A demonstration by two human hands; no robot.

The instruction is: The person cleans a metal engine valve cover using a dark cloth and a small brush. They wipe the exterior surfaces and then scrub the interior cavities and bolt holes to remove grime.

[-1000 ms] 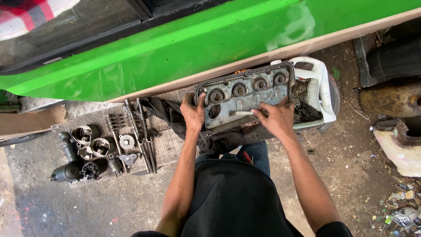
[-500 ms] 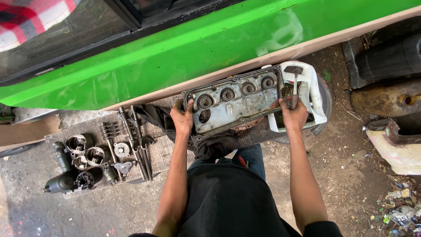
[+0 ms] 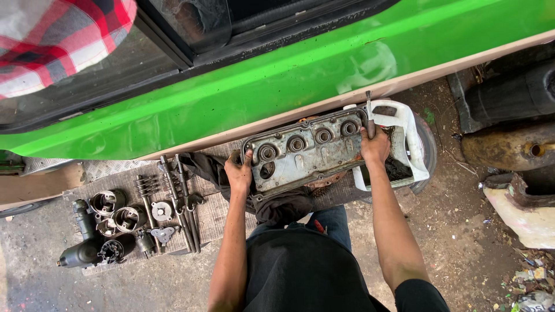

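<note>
A grimy grey metal engine cover (image 3: 306, 153) with a row of round holes lies tilted in front of me, beside a green vehicle body (image 3: 277, 86). My left hand (image 3: 238, 172) grips its left end. My right hand (image 3: 376, 145) grips its right end and also holds a thin metal tool (image 3: 368, 110) that sticks up past the cover. Under the cover's near edge lies a dark cloth (image 3: 283, 207). The cover's right end rests over a cut white plastic container (image 3: 404, 141).
On a metal plate (image 3: 110, 173) to the left lie pistons (image 3: 118, 211), springs, long rods (image 3: 179, 199) and a dark motor part (image 3: 81, 242). Black and rusty parts (image 3: 509, 121) sit at the right on the dirt ground. A red checked cloth (image 3: 58, 40) hangs at top left.
My right hand moved from the middle of the cover to its right end, and both hands now hold the cover by its ends. The view shifted slightly.
</note>
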